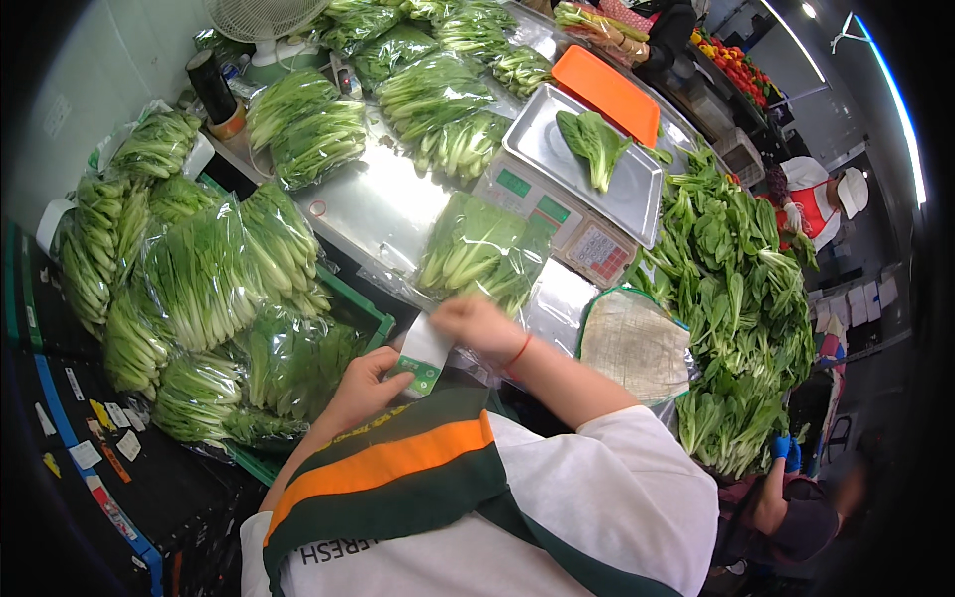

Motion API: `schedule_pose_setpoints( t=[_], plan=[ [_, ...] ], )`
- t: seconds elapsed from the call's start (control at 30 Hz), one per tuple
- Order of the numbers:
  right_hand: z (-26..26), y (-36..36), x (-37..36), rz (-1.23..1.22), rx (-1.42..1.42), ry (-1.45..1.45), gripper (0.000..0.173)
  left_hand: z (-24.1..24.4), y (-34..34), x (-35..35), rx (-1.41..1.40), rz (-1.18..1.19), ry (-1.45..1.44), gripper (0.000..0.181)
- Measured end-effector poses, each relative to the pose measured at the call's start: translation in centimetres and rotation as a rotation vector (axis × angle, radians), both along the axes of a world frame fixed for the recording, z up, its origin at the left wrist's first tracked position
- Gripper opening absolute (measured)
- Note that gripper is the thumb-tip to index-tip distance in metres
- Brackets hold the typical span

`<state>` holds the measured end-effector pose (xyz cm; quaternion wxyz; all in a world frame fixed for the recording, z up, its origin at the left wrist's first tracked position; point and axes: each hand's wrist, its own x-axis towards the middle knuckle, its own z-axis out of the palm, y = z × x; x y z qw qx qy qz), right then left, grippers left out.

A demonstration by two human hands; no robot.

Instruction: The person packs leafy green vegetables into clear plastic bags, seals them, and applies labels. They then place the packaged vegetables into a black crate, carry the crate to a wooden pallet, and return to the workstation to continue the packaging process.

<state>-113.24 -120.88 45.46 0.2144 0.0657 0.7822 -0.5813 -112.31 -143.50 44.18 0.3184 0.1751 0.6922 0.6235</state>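
My left hand grips the lower end of a white and green printed label or card between thumb and fingers. At its upper edge is my right hand, blurred, with fingers bent; whether it pinches the card I cannot tell. Just beyond my right hand a clear plastic bag of leafy greens lies on the metal table. A digital weighing scale stands behind that bag, with one loose leafy green on its metal tray.
Bagged greens fill a green crate at left and cover the far table. Loose greens are heaped at right, near a mesh-like cloth. An orange tray, a fan and a tape roll stand farther off. Other people work around the table.
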Motion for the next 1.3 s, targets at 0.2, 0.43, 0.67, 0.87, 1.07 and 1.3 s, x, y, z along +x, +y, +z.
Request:
schedule_pose_setpoints(
  t=[0.2,0.43,0.67,0.87,1.07,1.3],
  plan=[
    [6.5,13.2,-6.8,-0.631,0.762,0.979,0.018,1.6,-2.0,0.4,0.008,0.047,-0.315,0.021],
    [0.6,5.9,-5.9,0.443,1.002,0.900,0.015,1.6,-4.2,0.2,0.078,0.066,-0.457,0.027],
    [-2.5,12.3,-33.2,-1.002,0.594,0.707,0.084,2.9,-3.9,-0.3,0.033,0.236,-0.588,0.023],
    [-4.7,13.2,-38.3,-0.855,0.124,0.719,0.041,-0.1,-5.3,0.2,0.034,0.376,-0.537,0.025],
    [6.8,7.8,-27.2,-0.474,-0.507,0.665,0.035,-1.3,-5.5,-0.3,-0.064,0.599,-0.495,0.027],
    [0.3,-2.7,-12.1,0.353,0.366,0.595,0.036,-1.5,-4.0,-0.3,0.277,0.710,-0.525,0.028]
  ],
)
